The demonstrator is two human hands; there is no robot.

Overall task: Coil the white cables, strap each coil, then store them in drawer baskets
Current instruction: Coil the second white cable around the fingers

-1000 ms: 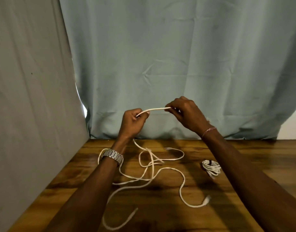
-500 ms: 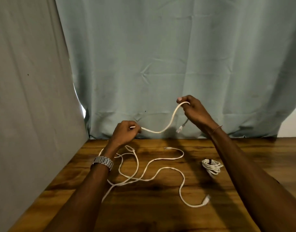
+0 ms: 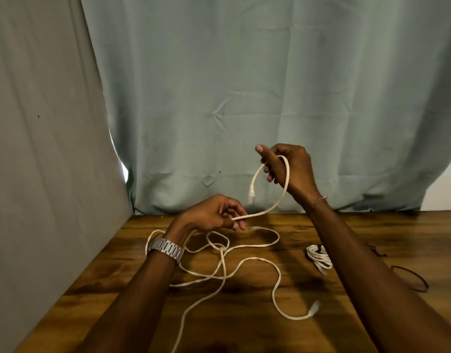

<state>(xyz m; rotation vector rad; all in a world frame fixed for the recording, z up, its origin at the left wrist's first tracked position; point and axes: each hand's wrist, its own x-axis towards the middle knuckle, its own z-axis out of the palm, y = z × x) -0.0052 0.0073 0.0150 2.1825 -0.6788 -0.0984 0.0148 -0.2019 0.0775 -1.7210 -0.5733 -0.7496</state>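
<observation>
We are seeing two bare forearms without sleeves. The left hand is wearing a silver metal link watch at its wrist. The right hand is wearing a thin reddish thread bracelet.

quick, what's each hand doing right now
Left hand: pinches the white cable above the wooden table.
Right hand: grips the same cable near its plug end, raised higher.
</observation>
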